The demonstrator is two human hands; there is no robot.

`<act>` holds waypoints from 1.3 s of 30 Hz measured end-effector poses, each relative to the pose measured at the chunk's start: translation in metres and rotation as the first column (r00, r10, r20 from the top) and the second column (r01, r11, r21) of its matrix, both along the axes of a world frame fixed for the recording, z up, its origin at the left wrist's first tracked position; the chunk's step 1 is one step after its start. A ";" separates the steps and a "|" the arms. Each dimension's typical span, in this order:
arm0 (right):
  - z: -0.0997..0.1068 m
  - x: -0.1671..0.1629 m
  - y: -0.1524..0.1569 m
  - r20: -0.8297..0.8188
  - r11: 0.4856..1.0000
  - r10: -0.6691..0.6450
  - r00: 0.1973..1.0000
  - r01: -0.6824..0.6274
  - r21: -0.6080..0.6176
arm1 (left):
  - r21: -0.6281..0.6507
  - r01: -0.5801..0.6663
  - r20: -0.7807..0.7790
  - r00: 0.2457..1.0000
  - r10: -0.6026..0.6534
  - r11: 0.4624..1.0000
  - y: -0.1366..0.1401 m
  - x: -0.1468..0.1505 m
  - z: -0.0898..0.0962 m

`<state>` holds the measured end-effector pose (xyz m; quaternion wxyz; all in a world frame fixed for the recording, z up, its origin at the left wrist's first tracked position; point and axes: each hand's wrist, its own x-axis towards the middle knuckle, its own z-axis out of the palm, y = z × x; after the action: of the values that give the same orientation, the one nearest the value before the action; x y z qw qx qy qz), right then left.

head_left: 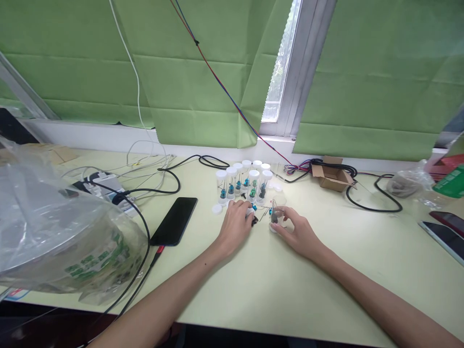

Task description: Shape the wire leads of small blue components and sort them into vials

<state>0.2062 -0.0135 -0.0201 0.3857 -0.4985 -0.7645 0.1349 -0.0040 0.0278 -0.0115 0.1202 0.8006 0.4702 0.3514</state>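
Observation:
My right hand is closed around a small clear vial, its thumb and fingers at the sides. The vial stands upright, with dark and blue pieces and thin wires inside. To its left, my left hand is curled with a white cap at its fingertips. Small blue pieces and black pieces lie loose between the hands. Just beyond them stand several white-capped clear vials in a cluster, holding blue, green and black parts. A loose white cap rests left of the cluster.
A black phone on a cable lies to the left, near a large plastic bag. Cables run along the table's back around an open cardboard box. Two more phones and a bottle are at the right edge.

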 end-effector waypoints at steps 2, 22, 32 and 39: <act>0.000 0.000 0.000 0.006 1.000 -0.001 1.000 0.001 -0.016 | -0.010 0.008 0.004 1.000 -0.008 1.000 0.001 -0.001 -0.002; 0.002 0.000 0.000 0.016 1.000 0.004 1.000 -0.004 -0.012 | -0.058 0.049 0.007 0.999 -0.048 0.997 0.007 -0.002 -0.004; 0.002 -0.003 -0.002 -0.007 1.000 0.002 1.000 -0.003 -0.030 | -0.037 0.050 0.166 0.985 -0.043 0.998 -0.008 0.005 0.017; -0.004 -0.003 -0.001 -0.007 0.999 0.027 1.000 -0.027 -0.036 | -0.351 0.178 0.520 0.854 0.033 0.919 -0.022 0.024 0.038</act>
<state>0.2034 -0.0144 -0.0243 0.3770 -0.4946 -0.7675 0.1555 0.0197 0.0056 0.0267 0.4105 0.6549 0.4493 0.4480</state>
